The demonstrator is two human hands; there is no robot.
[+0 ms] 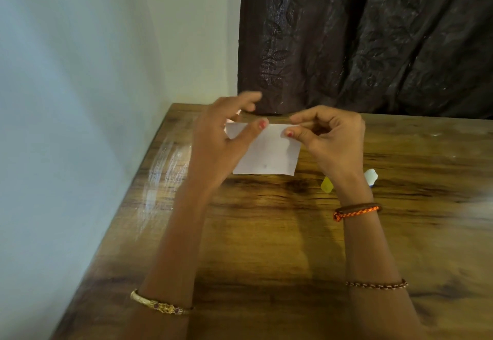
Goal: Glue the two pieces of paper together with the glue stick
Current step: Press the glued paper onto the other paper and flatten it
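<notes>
Both hands up, paper pinched at its top edge.
Left hand [213, 136] and right hand [328, 136] grip the paper [269, 152], centre frame; thin, floppy, best held by the edges.

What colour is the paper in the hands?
White, seen in the head view: the paper is plain white against the brown wooden table.

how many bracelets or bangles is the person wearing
3: an orange braided band at the right wrist, a thin beaded chain further up that forearm, and a gold bangle on the left forearm. More could be out of frame.
</notes>
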